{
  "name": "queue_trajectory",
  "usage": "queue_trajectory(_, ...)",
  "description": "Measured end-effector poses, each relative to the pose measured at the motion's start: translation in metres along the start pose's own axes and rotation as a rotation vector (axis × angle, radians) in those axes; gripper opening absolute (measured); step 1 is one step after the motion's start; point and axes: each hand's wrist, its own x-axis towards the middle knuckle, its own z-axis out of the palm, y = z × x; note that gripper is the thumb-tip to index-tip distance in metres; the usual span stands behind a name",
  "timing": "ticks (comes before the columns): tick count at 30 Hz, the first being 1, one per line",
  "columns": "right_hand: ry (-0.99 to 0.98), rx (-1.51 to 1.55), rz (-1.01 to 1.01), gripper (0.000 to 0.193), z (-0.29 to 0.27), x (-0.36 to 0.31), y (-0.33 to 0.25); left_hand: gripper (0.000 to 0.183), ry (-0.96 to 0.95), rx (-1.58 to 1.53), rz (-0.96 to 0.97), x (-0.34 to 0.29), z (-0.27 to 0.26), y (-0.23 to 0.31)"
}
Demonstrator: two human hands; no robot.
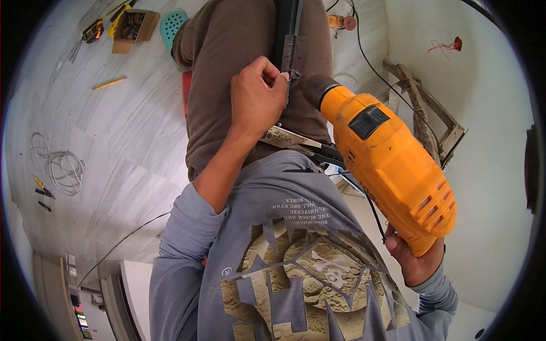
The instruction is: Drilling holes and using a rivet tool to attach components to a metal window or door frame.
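My right hand (418,262) is wrapped round the handle of an orange power drill (395,165). The drill points up and to the left, its dark chuck (318,91) close to my left hand's fingertips. My left hand (259,94) is closed in a pinch, thumb and forefinger together; what they hold, if anything, is too small to name. Its fingertips are at a dark metal bar (289,34) lying lengthwise on my thighs, beside a metal plate with holes (291,54). Below, a second silver and black metal piece (290,138) lies across my lap.
At the far left are a small cardboard box (135,31) of loose bits, hand tools (92,31) and a green clog (172,27). A pencil (109,83) and coiled cable (67,172) lie on the floor. A wooden frame (424,108) and black cord (372,62) are at right.
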Motion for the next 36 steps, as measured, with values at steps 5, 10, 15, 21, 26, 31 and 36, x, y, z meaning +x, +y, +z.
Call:
queue_trajectory(5, 0.031, 0.006, -0.008, 0.051, 0.0011, -0.0019, 0.0037, 0.017, 0.021, 0.02, 0.023, -0.0003, 0.0011, -0.0012)
queue_trajectory(10, 0.002, -0.031, 0.009, 0.051, -0.0021, -0.0035, 0.0016, 0.018, 0.012, 0.007, 0.022, 0.0002, 0.0009, -0.0017)
queue_trajectory(15, 0.01, 0.002, -0.017, 0.051, -0.0028, -0.0058, -0.0006, 0.018, 0.005, 0.015, 0.021, 0.0, -0.0003, -0.001)
queue_trajectory(21, 0.015, 0.003, -0.027, 0.051, -0.0021, -0.007, -0.001, 0.017, -0.009, 0.044, 0.027, -0.0004, -0.0016, -0.0004)
queue_trajectory(26, 0.026, 0.038, 0.013, 0.051, -0.0029, -0.0095, -0.0018, 0.017, -0.043, 0.108, 0.048, -0.0009, -0.0043, -0.0016)
queue_trajectory(31, 0.019, 0.005, 0.024, 0.051, -0.0036, -0.0091, -0.0043, 0.017, -0.059, 0.117, 0.042, -0.0002, -0.0042, -0.0013)
queue_trajectory(36, 0.088, -0.042, -0.134, 0.069, 0.0033, -0.0079, -0.0057, 0.017, -0.053, 0.131, 0.048, -0.0007, -0.005, 0.0005)
